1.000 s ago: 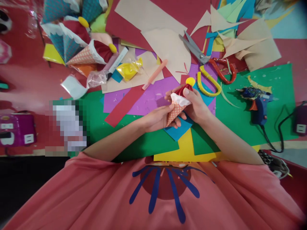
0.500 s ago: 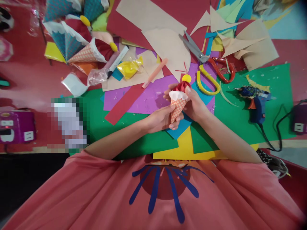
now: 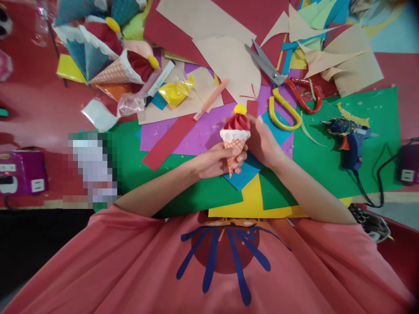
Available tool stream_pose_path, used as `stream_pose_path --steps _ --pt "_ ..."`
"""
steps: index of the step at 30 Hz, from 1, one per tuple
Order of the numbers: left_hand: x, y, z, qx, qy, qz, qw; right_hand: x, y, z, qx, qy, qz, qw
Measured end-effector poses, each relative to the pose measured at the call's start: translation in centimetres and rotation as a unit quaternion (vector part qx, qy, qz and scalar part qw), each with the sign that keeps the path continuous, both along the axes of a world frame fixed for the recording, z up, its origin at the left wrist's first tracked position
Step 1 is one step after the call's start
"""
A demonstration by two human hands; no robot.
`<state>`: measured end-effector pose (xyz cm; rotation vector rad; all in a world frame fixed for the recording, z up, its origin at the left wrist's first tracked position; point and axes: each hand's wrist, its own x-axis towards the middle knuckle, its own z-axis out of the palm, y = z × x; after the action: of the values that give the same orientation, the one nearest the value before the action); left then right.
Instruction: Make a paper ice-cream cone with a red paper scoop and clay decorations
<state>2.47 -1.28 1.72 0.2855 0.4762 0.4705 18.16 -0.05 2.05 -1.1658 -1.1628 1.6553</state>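
A paper ice cream cone with a checked orange cone, white scalloped rim, red folded top and yellow ball stands nearly upright over the middle of the table. My left hand has its fingers wrapped round the lower cone. Just to the right of it, my right hand is held with its fingers apart and nothing in it; some of its fingertips are hidden behind the cone. Beneath both hands lie purple paper, a blue piece and green sheets.
Scissors with red and yellow handles lie beyond my right hand. A blue glue gun with a cord rests at the right. More paper cones are at the back left, near a marker and a yellow packet. Paper scraps lie at the back.
The cone has shifted left and turned more upright in my left hand. My right hand has come away from the cone and its fingers have opened.
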Motion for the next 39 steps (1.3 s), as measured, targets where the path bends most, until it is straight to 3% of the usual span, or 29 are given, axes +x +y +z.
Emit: stream_pose_path --steps 3,4,6,9,11,17,28,33,39 --pt "0.0 0.3 0.1 0.003 0.018 0.073 0.997 1.3 -0.5 0.3 0.126 -0.087 -0.116 0.981" --pt "-0.1 0.4 0.1 0.002 0.024 0.088 0.996 1.8 -0.8 0.4 0.173 -0.126 -0.121 0.969" --pt "-0.1 0.5 0.0 -0.002 0.038 0.102 0.994 2.5 -1.6 0.5 0.287 -0.158 -0.076 0.942" --pt "-0.1 0.5 -0.3 0.0 0.05 0.111 0.993 2.7 -2.3 0.5 0.353 -0.219 0.037 0.909" --pt "-0.1 0.5 -0.4 0.006 0.049 0.116 0.992 2.5 -2.4 0.4 0.346 -0.235 0.06 0.906" --pt "-0.1 0.5 -0.3 0.006 0.057 0.109 0.992 2.0 -1.9 0.1 0.254 -0.234 0.07 0.936" --pt "-0.2 0.7 -0.2 0.014 0.061 0.105 0.993 2.0 -1.9 0.1 0.234 -0.195 0.071 0.95" --pt "-0.2 0.7 -0.1 0.007 0.06 0.113 0.992 2.1 -2.0 -0.1 0.249 -0.222 0.08 0.939" --pt "-0.5 1.0 0.2 -0.008 0.042 0.107 0.993 2.3 -2.4 0.2 0.269 -0.222 0.011 0.937"
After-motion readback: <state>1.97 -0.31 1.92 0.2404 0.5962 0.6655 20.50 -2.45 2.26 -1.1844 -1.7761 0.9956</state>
